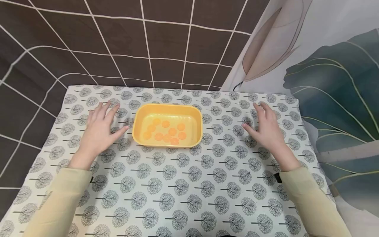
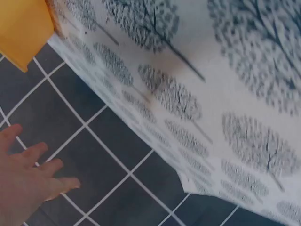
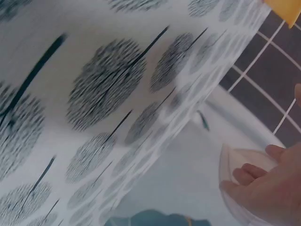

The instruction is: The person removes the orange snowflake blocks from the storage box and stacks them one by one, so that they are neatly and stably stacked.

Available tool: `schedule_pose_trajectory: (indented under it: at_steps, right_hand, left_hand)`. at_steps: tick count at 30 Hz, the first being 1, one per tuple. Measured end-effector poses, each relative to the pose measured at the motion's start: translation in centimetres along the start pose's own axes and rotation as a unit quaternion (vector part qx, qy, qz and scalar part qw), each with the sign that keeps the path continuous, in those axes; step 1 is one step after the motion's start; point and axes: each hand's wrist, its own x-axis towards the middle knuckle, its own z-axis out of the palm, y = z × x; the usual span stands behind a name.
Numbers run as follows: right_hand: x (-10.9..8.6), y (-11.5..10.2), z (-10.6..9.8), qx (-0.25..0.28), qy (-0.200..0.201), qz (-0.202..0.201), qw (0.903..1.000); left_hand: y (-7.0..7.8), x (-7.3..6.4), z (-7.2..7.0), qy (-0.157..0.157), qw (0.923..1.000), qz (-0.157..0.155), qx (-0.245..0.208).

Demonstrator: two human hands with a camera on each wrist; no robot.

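Observation:
A yellow rectangular tub [image 1: 167, 108] stands on the table, left of the middle in the head view. Several small orange scalloped pieces [image 1: 172, 131], flower-like in outline, lie on its bottom, mostly toward the front; what they are made of I cannot tell. My left hand [image 1: 99, 130] is spread just left of the tub, thumb toward its wall but apart from it. Farther off, on the right side, my right hand [image 1: 266, 128] has its fingers extended and holds nothing. Each wrist view shows its hand with loose fingers and a corner of the tub [image 2: 28, 28].
A white cloth [image 1: 183, 177] printed with grey trees covers the table. Behind it and to the left rises a dark brown wall [image 1: 118, 36] with white grid lines. A pale curtain with large leaves [image 1: 340, 82] hangs at the right. A thin black cord [image 1: 238, 85] shows at the back edge.

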Motion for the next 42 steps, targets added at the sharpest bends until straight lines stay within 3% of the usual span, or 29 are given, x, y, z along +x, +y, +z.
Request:
schedule_pose_trajectory:
  at_steps: [4,10,19,23,31,34,42]
  right_hand:
    - [0.7,-1.5,0.6,0.027,0.018,-0.025,0.9992]
    - [1.8,-4.0,1.8,0.083,0.039,-0.066,0.9936]
    - [3.2,-8.2,4.1,0.18,0.027,-0.102,0.978]
    - [3.8,-10.1,5.1,0.205,0.015,-0.128,0.9703]
    - [5.2,-13.4,7.3,0.253,-0.04,-0.148,0.9554]
    - [5.9,-14.1,8.3,0.272,-0.066,-0.152,0.9481]
    - [8.0,-16.2,10.0,0.293,-0.148,-0.176,0.9282]
  left_hand:
    - [0.1,0.5,0.8,0.018,0.999,0.006,-0.04]
    - [0.5,1.2,1.9,0.022,0.9931,-0.011,-0.114]
    - [0.8,2.1,3.4,-0.014,0.9689,-0.025,-0.246]
    - [0.5,2.3,4.0,-0.032,0.9503,-0.032,-0.308]
    - [-0.1,2.7,4.6,-0.076,0.905,-0.064,-0.414]
    - [-0.2,2.8,4.8,-0.092,0.8832,-0.07,-0.455]
    - [-0.5,2.9,5.3,-0.126,0.8346,-0.09,-0.529]
